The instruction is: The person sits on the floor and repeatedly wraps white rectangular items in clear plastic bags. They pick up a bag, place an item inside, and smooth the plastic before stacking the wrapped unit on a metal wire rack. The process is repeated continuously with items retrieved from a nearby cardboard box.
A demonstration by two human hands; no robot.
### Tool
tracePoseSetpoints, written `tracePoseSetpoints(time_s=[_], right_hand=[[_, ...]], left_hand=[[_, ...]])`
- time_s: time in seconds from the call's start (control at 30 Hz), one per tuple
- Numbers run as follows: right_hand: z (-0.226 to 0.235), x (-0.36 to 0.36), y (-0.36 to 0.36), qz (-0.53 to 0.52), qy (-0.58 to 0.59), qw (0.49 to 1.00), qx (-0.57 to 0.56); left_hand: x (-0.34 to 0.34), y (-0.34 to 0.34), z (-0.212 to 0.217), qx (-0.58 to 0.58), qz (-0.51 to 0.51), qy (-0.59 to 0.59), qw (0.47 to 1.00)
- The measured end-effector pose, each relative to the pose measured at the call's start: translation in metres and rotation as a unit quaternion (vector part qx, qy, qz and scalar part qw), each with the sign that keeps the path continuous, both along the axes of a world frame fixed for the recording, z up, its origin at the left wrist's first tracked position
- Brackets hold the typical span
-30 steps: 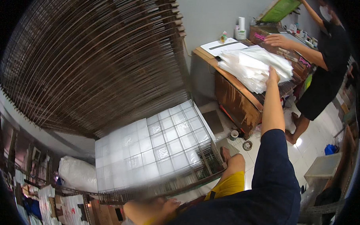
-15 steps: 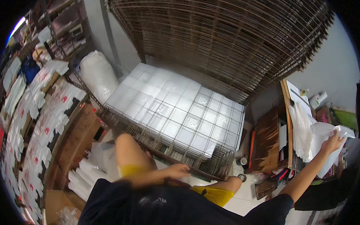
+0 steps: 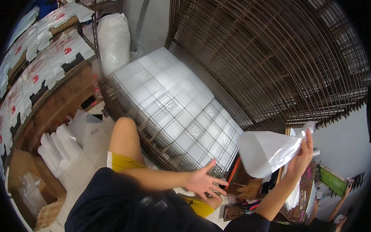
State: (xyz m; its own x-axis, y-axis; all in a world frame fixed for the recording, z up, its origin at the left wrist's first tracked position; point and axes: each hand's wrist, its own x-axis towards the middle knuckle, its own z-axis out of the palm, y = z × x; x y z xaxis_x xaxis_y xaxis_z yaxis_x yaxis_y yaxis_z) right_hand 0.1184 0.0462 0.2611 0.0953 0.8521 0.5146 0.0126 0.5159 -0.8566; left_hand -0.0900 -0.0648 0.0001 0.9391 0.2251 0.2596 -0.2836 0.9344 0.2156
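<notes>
Far left: shelves (image 3: 37, 80) w/ rows of white printed bags (image 3: 48, 51) laid flat. Below them, on the tiled floor (image 3: 81, 168), a cardboard box (image 3: 31, 195) w/ clear plastic inside, and next to it stacks of white bags (image 3: 58, 147) standing on edge. A tall white sack (image 3: 114, 40) leans up by the wall behind.

Centre: a wire mesh crate (image 3: 153, 129) packed w/ white bags, top layer showing through the grid. The person's bare knee (image 3: 125, 134) sits just beside its near edge; yellow shorts (image 3: 119, 161) and dark shirt (image 3: 131, 212) below. Above and to the right, big brown wire racks (image 3: 265, 52) lean vs. the wall.

The left hand (image 3: 204, 183) is wide open, fingers spread, palm empty, hovering just off the crate's lower right corner, not touching anything clear to see.

Right: the right hand (image 3: 299, 159) is raised, fingers closed round the edge of a white plastic bag (image 3: 266, 152), which hangs in the air to the left of the hand, well above the floor, to the right of the crate. Under it a wooden counter (image 3: 306, 185) w/ more white bags. Far lower right, another person's hand (image 3: 346, 188) by a green sheet (image 3: 333, 181).
</notes>
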Motion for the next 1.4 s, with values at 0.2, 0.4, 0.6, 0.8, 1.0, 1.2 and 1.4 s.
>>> tracePoseSetpoints(time_s=[0.2,0.4,0.6,0.8,1.0,1.2,1.4], right_hand=[[-0.011,-0.097,-0.005,0.201,-0.015,0.973,-0.113],[-0.024,-0.157,-0.001,0.280,-0.104,0.942,-0.154],[-0.046,-0.183,0.034,0.208,-0.187,0.956,-0.090],[-0.152,-0.177,0.084,0.137,-0.136,0.972,-0.136],[-0.309,-0.173,0.105,0.121,-0.100,0.958,-0.241],[-0.412,-0.202,0.115,0.097,-0.104,0.927,-0.347],[-0.476,-0.187,0.113,0.084,-0.128,0.911,-0.382]], left_hand=[[-0.075,-0.006,-0.030,-0.201,0.207,-0.015,0.957],[-0.145,-0.012,-0.047,-0.204,0.402,0.010,0.892],[-0.212,0.022,-0.055,-0.184,0.593,0.207,0.757],[-0.284,0.075,-0.057,-0.172,0.714,0.287,0.615],[-0.322,0.133,-0.093,-0.174,0.740,0.413,0.502],[-0.355,0.147,-0.171,-0.175,0.658,0.656,0.326],[-0.323,0.036,-0.105,0.151,0.606,0.747,0.228]])
